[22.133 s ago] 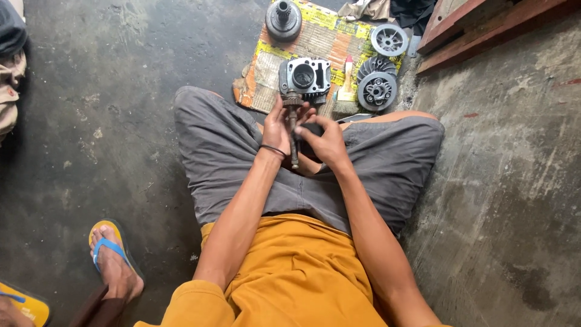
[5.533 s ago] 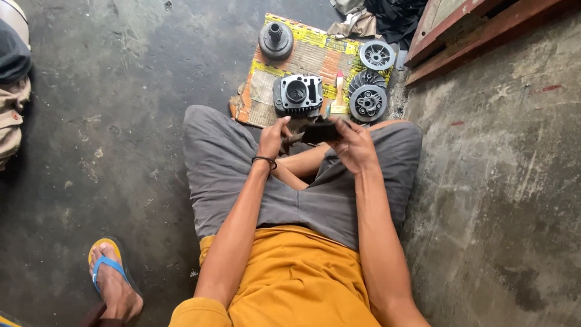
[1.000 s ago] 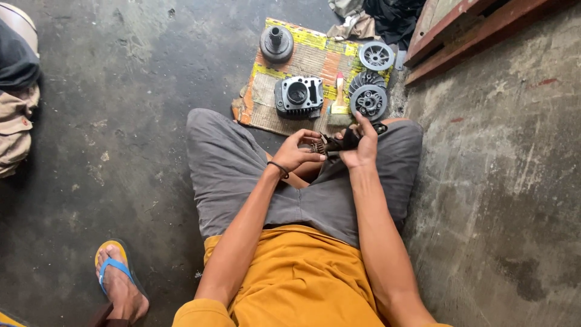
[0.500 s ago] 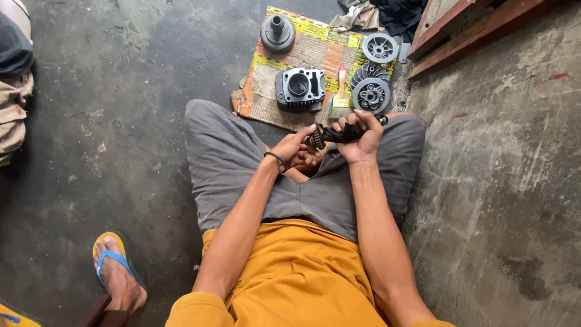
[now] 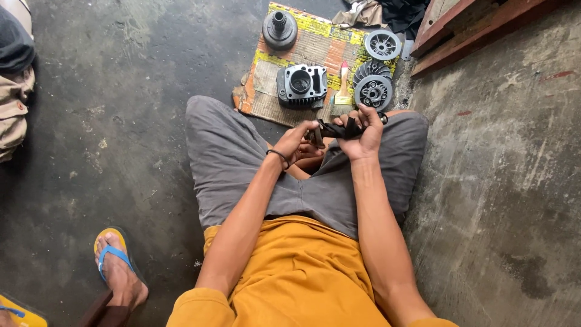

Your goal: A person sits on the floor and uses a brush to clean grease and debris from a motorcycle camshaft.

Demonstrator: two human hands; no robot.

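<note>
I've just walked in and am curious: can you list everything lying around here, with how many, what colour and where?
Cardboard sheet: one, brown with yellow strips, on the floor ahead of the knees.
Finned engine block: one, grey, middle of the cardboard.
Round part with a shaft: one, dark grey, cardboard's far corner.
Round finned wheels: three, grey, clustered on the cardboard's right side.
Brush: one, pale handle with a red tip, between block and wheels.
Cloths: a heap, tan and black, top edge.
Sandalled foot: another person's, blue and yellow sandal, lower left.
Dark part: one, black, held in both hands.
Left hand: gripping the part's left end.
Right hand: gripping its right end.
</note>
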